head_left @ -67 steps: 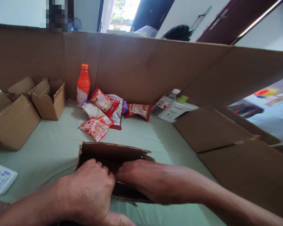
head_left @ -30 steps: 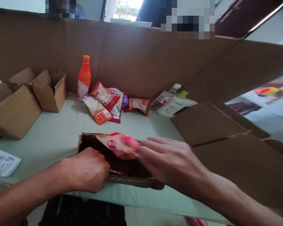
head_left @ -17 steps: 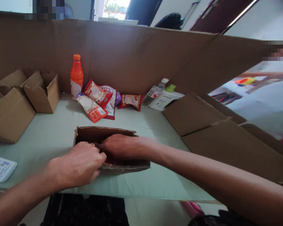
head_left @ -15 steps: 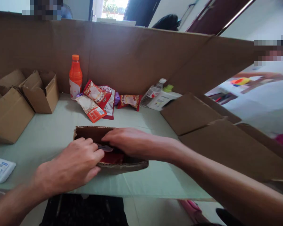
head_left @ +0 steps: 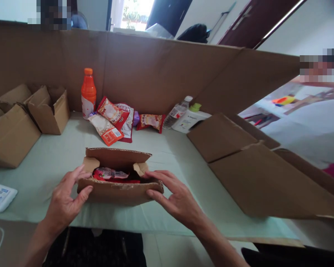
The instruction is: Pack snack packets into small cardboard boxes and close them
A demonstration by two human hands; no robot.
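Observation:
A small cardboard box (head_left: 119,193) stands on the pale green table in front of me, its top uncovered and its long flaps upright. Inside it lie red and clear plastic packets (head_left: 111,173). My left hand (head_left: 68,196) grips the box's left end, thumb on the near panel and fingers at the end flap. At the opposite end my right hand (head_left: 174,196) holds the near corner between thumb and fingers. Both short end flaps (head_left: 140,169) lean inward over the contents. The lower part of the contents is hidden by the near panel.
Behind the box lie several snack bags (head_left: 113,111) beside an orange bottle (head_left: 88,92). A clear bottle (head_left: 178,113) leans by a white jug (head_left: 190,120). Cardboard boxes flank both sides, such as the right one (head_left: 256,178). A white pack (head_left: 1,196) sits left; a person is at right.
My right hand has come out of the box to its right end, and my left hand has moved to its left end. The end flaps now lean inward, and the box sits slightly further left.

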